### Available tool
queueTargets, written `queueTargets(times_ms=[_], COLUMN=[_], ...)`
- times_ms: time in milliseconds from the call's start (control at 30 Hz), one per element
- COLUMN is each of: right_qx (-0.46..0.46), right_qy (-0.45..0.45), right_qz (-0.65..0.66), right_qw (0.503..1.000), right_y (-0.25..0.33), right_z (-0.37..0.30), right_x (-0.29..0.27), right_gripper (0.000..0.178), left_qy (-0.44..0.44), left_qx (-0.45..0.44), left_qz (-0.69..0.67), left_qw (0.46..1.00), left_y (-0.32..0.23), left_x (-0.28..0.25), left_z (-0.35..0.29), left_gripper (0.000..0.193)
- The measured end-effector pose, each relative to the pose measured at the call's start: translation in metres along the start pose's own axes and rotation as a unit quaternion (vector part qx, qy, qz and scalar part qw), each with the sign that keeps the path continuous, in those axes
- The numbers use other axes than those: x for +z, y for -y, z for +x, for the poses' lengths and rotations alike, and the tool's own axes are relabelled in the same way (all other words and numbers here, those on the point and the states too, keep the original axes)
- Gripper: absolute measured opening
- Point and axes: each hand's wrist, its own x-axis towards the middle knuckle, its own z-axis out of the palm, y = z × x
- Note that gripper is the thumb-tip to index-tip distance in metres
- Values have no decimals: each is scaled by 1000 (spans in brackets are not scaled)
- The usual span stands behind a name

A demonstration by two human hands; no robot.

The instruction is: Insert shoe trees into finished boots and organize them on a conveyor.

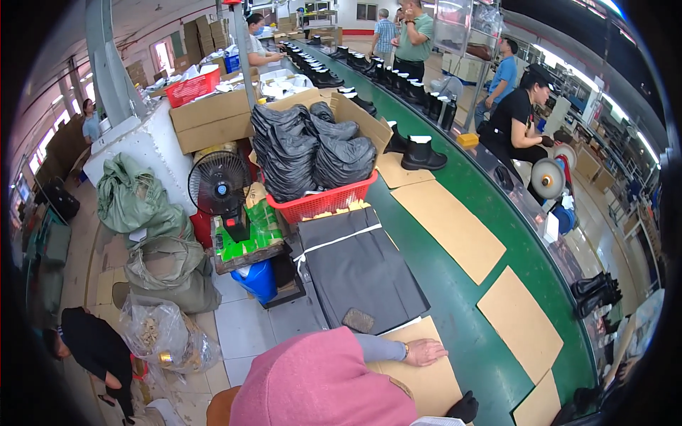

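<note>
My left hand (425,351), bare and with a band at the wrist, lies palm down with its fingers stretched out on a tan cardboard sheet (419,383). A grey sleeve runs back from it to pink clothing (320,376). Close to the lower edge, a black glove covers my right hand (464,407), near the same sheet; its fingers cannot be made out. Beyond my left hand is a stack of black sheets (362,266) with a white strap across it. A brown rough block (358,319) rests on its near edge.
More cardboard sheets (522,323) and black boots (424,153) lie along the green conveyor (447,284). Left of it stand a red basket (323,206) of black bundles, a fan (220,183) and sacks (170,266). Across it, a person (522,117) sits by grinding wheels (548,177).
</note>
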Motion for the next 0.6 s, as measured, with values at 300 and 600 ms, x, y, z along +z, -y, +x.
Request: queueTargets(times_ms=[300, 600], right_qx=[-19, -17], right_qy=[-30, -47], right_qz=[-23, -21], right_qw=[999, 999], right_y=[0, -3], right_z=[-2, -2], right_x=[1, 6], right_gripper=[66, 66], left_qy=[15, 21], left_qx=[-10, -11], left_qz=[-10, -20], left_qw=[1000, 1000], left_y=[1, 2], left_x=[1, 2], left_z=[2, 1], left_gripper=[40, 41])
